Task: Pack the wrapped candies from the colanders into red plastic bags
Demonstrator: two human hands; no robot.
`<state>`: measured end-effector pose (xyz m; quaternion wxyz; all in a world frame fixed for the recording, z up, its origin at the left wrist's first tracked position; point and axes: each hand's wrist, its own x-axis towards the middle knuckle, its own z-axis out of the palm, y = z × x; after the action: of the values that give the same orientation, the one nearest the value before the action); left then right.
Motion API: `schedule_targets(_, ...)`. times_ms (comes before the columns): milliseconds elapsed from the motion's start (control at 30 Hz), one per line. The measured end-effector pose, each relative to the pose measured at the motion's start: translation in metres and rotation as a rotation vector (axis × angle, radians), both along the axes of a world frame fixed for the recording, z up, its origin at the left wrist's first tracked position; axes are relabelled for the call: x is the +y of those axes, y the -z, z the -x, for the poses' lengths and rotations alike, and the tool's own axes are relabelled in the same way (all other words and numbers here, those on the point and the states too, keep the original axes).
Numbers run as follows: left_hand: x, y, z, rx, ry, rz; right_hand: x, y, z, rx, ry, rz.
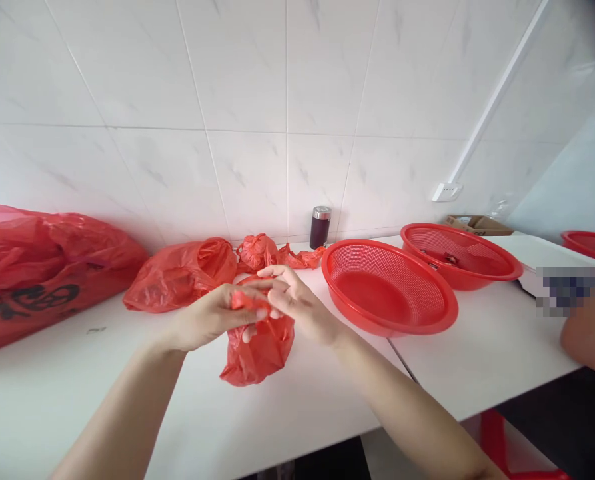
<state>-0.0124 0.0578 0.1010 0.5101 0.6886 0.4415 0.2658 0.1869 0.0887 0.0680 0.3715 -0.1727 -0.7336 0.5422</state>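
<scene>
A small, filled red plastic bag point(260, 353) is in front of me near the table's front edge, its bottom sagging against the white tabletop. My left hand point(216, 317) pinches the bag's gathered neck, with the thumb and fingers closed round the plastic. Close on the right, my right hand point(300, 300) reaches over the neck with its fingers stretched out and apart. Its fingertips overlap my left fingers, and I cannot tell whether they touch the plastic. What the bag contains is hidden.
Behind lie another red bag point(184, 273), a knotted red bag point(258, 252) and a dark tumbler point(320, 228). A large red bag point(62, 267) fills the left. Rightward are two red plastic baskets point(390, 327) point(462, 277), a cardboard box point(482, 225) and another person's arm point(590, 330).
</scene>
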Motion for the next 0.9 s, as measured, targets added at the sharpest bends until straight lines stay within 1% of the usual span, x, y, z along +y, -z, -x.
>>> schedule_targets(33,-0.001,-0.001,-0.002,0.129,0.032,-0.035,0.005,0.005,0.002,-0.021,0.035,0.054)
schedule_targets(67,-0.002,-0.001,-0.005,0.253,0.033,-0.092,0.009,0.011,0.004,-0.054,0.09,0.073)
schedule_targets(100,-0.004,0.0,-0.009,0.366,-0.002,-0.182,0.013,0.016,0.006,-0.086,0.146,0.072)
schedule_targets(133,-0.004,0.003,-0.013,0.463,-0.074,-0.303,0.016,0.021,0.007,-0.098,0.187,0.068)
schedule_targets(167,-0.005,0.007,-0.017,0.535,-0.167,-0.439,0.018,0.025,0.008,-0.086,0.196,0.074)
schedule_targets(233,-0.007,0.017,-0.024,0.595,-0.352,-0.661,0.021,0.031,0.009,-0.009,0.132,0.14)
schedule_targets(267,-0.007,0.022,-0.027,0.579,-0.416,-0.717,0.022,0.033,0.008,0.033,0.073,0.194)
schedule_targets(300,-0.008,0.026,-0.029,0.536,-0.448,-0.727,0.023,0.034,0.007,0.063,0.009,0.253)
schedule_targets(333,-0.009,0.03,-0.029,0.469,-0.452,-0.701,0.023,0.035,0.005,0.079,-0.05,0.308)
schedule_targets(367,-0.01,0.034,-0.028,0.389,-0.43,-0.649,0.023,0.036,0.004,0.084,-0.091,0.354)
schedule_targets(400,-0.011,0.036,-0.026,0.305,-0.387,-0.578,0.023,0.038,0.002,0.085,-0.105,0.382)
schedule_targets(467,-0.014,0.04,-0.019,0.152,-0.306,-0.433,0.023,0.042,0.0,0.076,-0.061,0.354)
schedule_targets(533,-0.02,0.046,-0.013,0.039,-0.279,-0.319,0.023,0.046,0.0,0.025,0.055,0.226)
schedule_targets(600,-0.033,0.053,-0.014,-0.038,-0.306,-0.251,0.03,0.053,0.001,-0.078,0.209,0.074)
schedule_targets(633,-0.042,0.057,-0.017,-0.057,-0.328,-0.231,0.036,0.057,0.002,-0.148,0.302,0.033)
schedule_targets(700,-0.064,0.066,-0.028,-0.056,-0.354,-0.215,0.055,0.068,0.004,-0.284,0.476,0.04)
schedule_targets(767,-0.088,0.076,-0.038,-0.038,-0.345,-0.22,0.075,0.081,0.005,-0.381,0.595,0.103)
schedule_targets(833,-0.104,0.085,-0.042,-0.035,-0.316,-0.2,0.091,0.092,0.006,-0.426,0.646,0.127)
schedule_targets(900,-0.109,0.093,-0.039,-0.038,-0.304,-0.142,0.097,0.095,0.008,-0.45,0.662,0.115)
